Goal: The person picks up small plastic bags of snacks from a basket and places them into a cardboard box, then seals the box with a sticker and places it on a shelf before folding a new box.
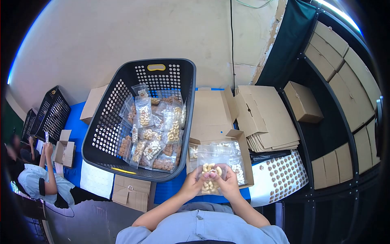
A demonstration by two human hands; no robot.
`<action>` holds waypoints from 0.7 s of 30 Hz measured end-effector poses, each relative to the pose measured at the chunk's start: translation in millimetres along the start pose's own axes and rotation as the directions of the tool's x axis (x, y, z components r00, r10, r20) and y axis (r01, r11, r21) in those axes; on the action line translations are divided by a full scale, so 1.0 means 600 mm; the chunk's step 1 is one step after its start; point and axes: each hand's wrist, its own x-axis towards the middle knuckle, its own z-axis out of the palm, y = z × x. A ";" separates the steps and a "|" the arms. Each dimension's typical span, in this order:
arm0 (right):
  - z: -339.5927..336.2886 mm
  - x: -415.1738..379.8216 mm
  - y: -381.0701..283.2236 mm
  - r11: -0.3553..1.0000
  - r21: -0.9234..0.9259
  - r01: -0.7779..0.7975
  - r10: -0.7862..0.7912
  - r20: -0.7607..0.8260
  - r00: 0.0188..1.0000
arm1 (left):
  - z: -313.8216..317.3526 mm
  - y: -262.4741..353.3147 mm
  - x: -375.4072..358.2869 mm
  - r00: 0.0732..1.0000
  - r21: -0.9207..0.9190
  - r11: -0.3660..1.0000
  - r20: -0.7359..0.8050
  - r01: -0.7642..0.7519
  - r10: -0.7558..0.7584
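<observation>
A: Where are the two hands?

B: Low in the middle of the frame. The left hand (191,184) and the right hand (227,183) meet on one clear bag of pale pieces (210,179), each grip clenched on it, fingertips pinched together at its middle. The bag hangs just over the front edge of an open cardboard box (245,156).

A: What is in that box?

B: More clear bags of the same pale pieces, lying flat. Its lid stands open toward the top of the frame.

A: And left of it?

B: A dark perforated basket (122,85) fills the centre of the frame, touching the box's left side. A heap of filled bags (152,130) lies in it, some with pale pieces, some with brown ones. A yellow strip (123,171) rests on its near rim.

A: The surface below?

B: A desk with a blue cover (77,122). A white sheet (96,179) and a flat cardboard piece (131,193) lie at the basket's lower edge.

A: To the right?

B: A stack of flat cardboard blanks (270,122) just beside the box, and below it a sheet of round stickers (280,177). Further right, dark shelves (325,89) carry closed cartons.

A: Anyone else?

B: At the left edge, another person in a pale top (38,181) raises a hand beside a small open box (65,152), with two more dark baskets (50,112) behind.
</observation>
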 end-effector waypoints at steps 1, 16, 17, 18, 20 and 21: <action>-0.001 -0.001 -0.001 1.000 0.003 0.008 -0.008 0.013 1.000 | -0.002 0.003 0.003 0.999 0.015 1.000 0.043 -0.019 0.019; -0.043 0.014 -0.015 0.982 -0.150 0.118 -0.108 0.073 0.991 | -0.010 0.017 0.044 0.993 0.063 0.994 0.082 -0.093 0.088; -0.050 0.015 -0.018 0.982 -0.150 0.118 -0.108 0.073 0.991 | -0.010 0.014 0.043 0.993 0.064 0.994 0.082 -0.094 0.088; -0.060 0.015 -0.022 0.983 -0.181 0.039 -0.020 0.110 0.994 | -0.009 0.009 0.040 0.991 0.085 0.989 0.071 -0.119 0.113; -0.080 0.016 -0.027 0.977 -0.207 -0.041 0.073 0.145 0.987 | -0.007 0.004 0.034 0.990 0.112 0.984 0.058 -0.137 0.132; -0.091 0.019 -0.031 0.976 -0.183 -0.117 0.154 0.206 0.966 | -0.002 0.003 0.033 0.993 0.066 0.992 0.059 -0.104 0.100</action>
